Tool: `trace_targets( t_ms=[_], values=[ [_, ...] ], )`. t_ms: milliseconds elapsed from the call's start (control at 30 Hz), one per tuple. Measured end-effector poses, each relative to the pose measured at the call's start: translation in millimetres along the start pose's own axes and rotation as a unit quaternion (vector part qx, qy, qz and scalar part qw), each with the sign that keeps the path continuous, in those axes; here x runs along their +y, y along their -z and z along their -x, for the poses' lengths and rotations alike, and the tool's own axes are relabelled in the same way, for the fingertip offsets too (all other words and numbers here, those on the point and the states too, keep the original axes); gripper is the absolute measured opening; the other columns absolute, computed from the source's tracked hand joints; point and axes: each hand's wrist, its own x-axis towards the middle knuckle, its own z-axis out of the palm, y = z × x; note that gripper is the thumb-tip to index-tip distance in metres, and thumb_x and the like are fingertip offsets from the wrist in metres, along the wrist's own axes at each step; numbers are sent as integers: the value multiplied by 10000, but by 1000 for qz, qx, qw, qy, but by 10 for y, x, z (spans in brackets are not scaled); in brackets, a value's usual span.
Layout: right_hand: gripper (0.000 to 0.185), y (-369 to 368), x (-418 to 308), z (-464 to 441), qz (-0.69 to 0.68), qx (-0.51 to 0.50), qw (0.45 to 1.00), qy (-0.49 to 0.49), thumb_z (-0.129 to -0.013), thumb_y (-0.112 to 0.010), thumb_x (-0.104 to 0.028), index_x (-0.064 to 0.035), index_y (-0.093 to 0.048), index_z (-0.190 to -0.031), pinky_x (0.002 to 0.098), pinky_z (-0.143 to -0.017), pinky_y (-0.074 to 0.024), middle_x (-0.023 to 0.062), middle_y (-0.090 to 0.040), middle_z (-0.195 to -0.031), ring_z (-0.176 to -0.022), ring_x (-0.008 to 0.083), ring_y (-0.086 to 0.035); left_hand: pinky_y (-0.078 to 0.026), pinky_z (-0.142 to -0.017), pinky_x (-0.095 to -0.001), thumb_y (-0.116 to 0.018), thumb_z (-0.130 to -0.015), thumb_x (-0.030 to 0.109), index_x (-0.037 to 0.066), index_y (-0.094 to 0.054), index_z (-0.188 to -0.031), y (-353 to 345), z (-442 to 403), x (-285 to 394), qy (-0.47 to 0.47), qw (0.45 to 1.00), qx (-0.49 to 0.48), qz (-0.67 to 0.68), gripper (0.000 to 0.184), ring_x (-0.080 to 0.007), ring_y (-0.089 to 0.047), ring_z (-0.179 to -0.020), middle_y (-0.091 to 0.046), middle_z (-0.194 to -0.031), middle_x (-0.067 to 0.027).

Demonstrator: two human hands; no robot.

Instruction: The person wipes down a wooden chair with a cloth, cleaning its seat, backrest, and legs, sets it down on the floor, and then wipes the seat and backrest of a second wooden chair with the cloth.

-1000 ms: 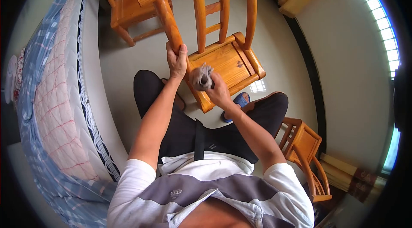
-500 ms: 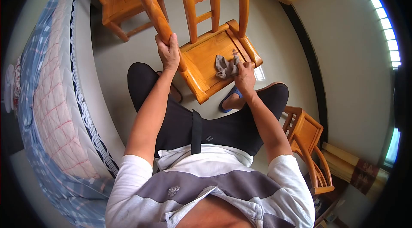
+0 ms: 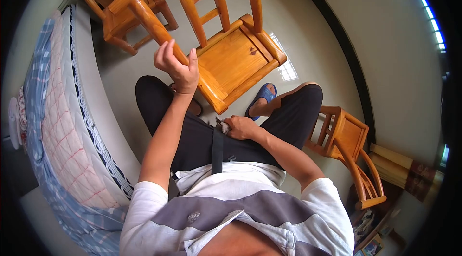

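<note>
A wooden chair stands tilted in front of me, its glossy seat facing up and a dark knot mark showing near its right side. Beside the chair's thick left post, my left hand has its thumb and fingers apart; the post shows between them, and whether the palm touches it is hard to see. My right hand is closed on a grey cloth, held low over my lap, below the near corner of the seat. Most of the cloth is hidden by the fingers.
Another wooden chair is at the back left. A small wooden chair stands to my right by the wall. Along the left runs a bed with a pink quilt and blue plaid cover. My foot wears a blue slipper.
My right hand has drawn the cloth off the seat toward my lap. The left hand's fingers have loosened from the post. The view has shifted slightly.
</note>
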Motion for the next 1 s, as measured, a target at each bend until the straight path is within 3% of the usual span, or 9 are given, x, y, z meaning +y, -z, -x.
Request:
trace_targets(
  t_ms=[133,200,233,300,400,467,600,733,1000],
  values=[
    [334,50,27,-122,13,-29,999,-20,-767,-550,-242,-55,-625,-1033,428,-853,-487,213,-638,-1008,-995,357,-606,-395,-886,-385,-725,-762,186,101,-643,-908,-73,198,261,-181,958,-218,49,188,-254,-488,-1005,-531,-1040,-79],
    [334,-18,89,-165,17,-13,999,-24,-767,-548,-237,-52,-627,-1033,431,-848,-488,219,-639,-990,-982,360,-612,-441,-815,-378,-724,-736,159,109,-670,-806,-300,516,171,-198,887,-394,141,102,-240,-545,-874,-581,-842,-43],
    [336,-37,104,-172,19,-7,1000,-23,-770,-545,-238,-52,-628,-1037,433,-851,-488,221,-638,-998,-984,357,-613,-441,-815,-378,-724,-736,159,109,-670,-806,-370,691,77,-201,885,-396,142,102,-240,-545,-874,-581,-842,-43],
    [337,-53,136,-170,18,-2,1000,-25,-772,-542,-238,-52,-628,-1040,434,-854,-488,223,-638,-1007,-987,353,-614,-469,-754,-371,-723,-731,154,97,-690,-750,-447,930,-10,-197,821,-514,154,68,-246,-556,-821,-594,-764,-60],
    [343,-58,159,-191,27,-8,999,-34,-781,-538,-238,-55,-630,-1056,431,-865,-486,226,-628,-1039,-1009,348,-608,-468,-749,-356,-736,-707,148,70,-696,-765,-530,943,-24,-106,815,-550,148,106,-252,-547,-832,-607,-791,-66],
    [383,-32,185,-187,16,-35,999,-33,-809,-527,-254,-69,-596,-1137,426,-879,-479,223,-582,-1103,-1014,365,-599,-467,-755,-355,-739,-703,150,69,-701,-755,-543,898,-15,-85,802,-573,146,103,-253,-547,-833,-608,-782,-65],
    [382,-22,210,-163,16,-33,999,-25,-813,-530,-254,-71,-592,-1142,426,-870,-484,225,-585,-1092,-1001,366,-605,-474,-766,-369,-749,-692,172,75,-711,-741,-557,875,-11,-45,786,-594,163,115,-264,-547,-827,-618,-774,-67],
    [379,-28,202,-186,25,-35,999,-23,-815,-529,-249,-76,-593,-1146,426,-864,-487,227,-584,-1091,-996,365,-608,-472,-770,-364,-747,-693,175,76,-713,-744,-549,859,-28,-42,776,-604,177,117,-264,-546,-829,-627,-759,-65],
    [415,6,165,-218,37,-42,998,-16,-805,-537,-247,-88,-581,-1185,431,-857,-492,229,-583,-1080,-988,373,-609,-462,-750,-365,-726,-712,132,62,-700,-760,-531,968,-24,-137,810,-549,157,89,-264,-553,-805,-632,-757,-71]
  ],
)
